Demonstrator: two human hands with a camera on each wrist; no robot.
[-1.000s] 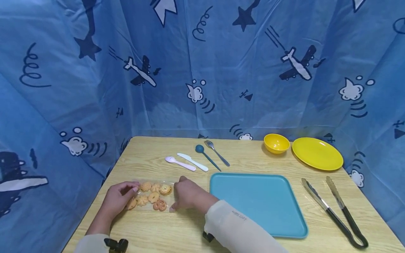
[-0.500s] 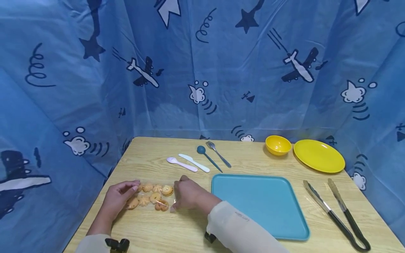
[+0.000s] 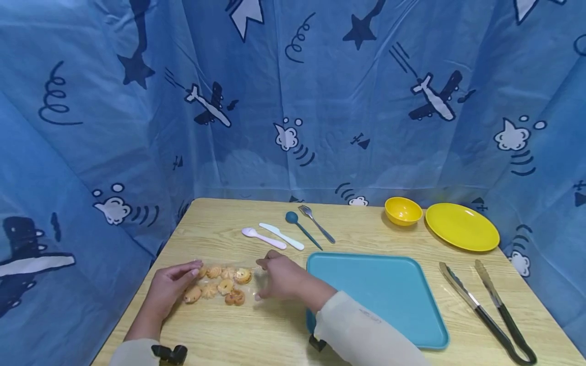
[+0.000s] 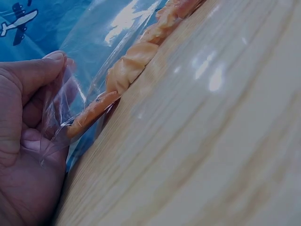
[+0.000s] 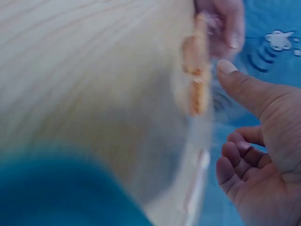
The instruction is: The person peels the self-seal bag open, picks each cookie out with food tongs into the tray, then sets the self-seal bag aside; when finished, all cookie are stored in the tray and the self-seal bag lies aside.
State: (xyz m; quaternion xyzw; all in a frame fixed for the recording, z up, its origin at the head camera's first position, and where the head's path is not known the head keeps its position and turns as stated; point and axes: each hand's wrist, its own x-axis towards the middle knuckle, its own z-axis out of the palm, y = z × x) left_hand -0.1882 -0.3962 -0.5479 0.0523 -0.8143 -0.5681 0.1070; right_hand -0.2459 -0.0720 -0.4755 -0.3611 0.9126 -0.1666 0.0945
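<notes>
Left hand [image 3: 167, 285] pinches a clear bag [image 4: 117, 33] of cookies [image 3: 225, 286]; right hand [image 3: 285, 277] grips nothing

The left thumb and fingers press together on the bag's left end. The right thumb stands wide of its fingers, beside the other end. The bag lies near the left edge of the counter [image 3: 229, 330]. Beyond it lie a lilac spoon [image 3: 263, 237], white knife [image 3: 281, 237], teal spoon [image 3: 305, 233] and fork [image 3: 317, 224]. A blue tray [image 3: 380, 300] sits right of it, tongs [image 3: 494, 328] near the right edge, yellow bowl [image 3: 403, 211] and plate [image 3: 462, 227] by the far right corner.
</notes>
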